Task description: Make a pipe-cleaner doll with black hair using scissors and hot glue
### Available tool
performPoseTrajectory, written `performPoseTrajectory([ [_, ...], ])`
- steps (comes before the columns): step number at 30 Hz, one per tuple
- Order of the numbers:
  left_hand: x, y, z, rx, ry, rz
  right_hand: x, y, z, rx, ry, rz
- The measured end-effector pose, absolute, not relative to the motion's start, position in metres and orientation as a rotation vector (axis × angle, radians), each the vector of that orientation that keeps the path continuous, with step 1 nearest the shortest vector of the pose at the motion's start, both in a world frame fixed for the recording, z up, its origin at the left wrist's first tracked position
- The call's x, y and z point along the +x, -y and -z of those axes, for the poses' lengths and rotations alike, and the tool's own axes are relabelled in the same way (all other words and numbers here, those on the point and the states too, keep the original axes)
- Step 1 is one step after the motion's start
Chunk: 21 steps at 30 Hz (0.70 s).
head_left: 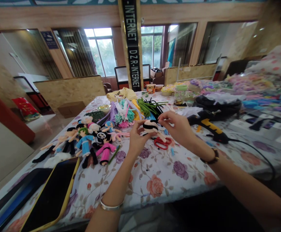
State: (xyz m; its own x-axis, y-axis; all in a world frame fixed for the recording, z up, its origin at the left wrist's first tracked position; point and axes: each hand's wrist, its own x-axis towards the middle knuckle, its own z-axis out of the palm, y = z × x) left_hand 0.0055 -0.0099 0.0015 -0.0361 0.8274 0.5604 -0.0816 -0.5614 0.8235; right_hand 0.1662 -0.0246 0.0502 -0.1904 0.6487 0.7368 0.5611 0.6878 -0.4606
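My left hand is closed around a small cream-coloured doll part with black strips across it, held above the table. Close by on the right, my right hand pinches at the black strip beside that part, thumb and forefinger together. Below the hands lie red-handled scissors on the floral tablecloth. Left of my left hand lie several small fuzzy dolls, among them one in blue with green hair and one in pink.
Behind the hands are bundles of coloured pipe cleaners. A black and yellow glue gun with a cable lies to the right. A yellow-cased phone is at the front left. Craft materials heap up at the far right.
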Motion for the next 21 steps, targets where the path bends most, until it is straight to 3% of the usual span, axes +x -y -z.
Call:
performPoseTrajectory([
  [6,0.0046,0.0087,-0.0017,1.553,-0.784,-1.688,0.1606,0.0258,-0.0443,-0.851,1.888,0.057],
  [21,0.0039,0.0092,-0.0023,1.575,-0.788,-1.655,0.1609,0.0233,-0.0408,-0.847,1.909,0.034],
])
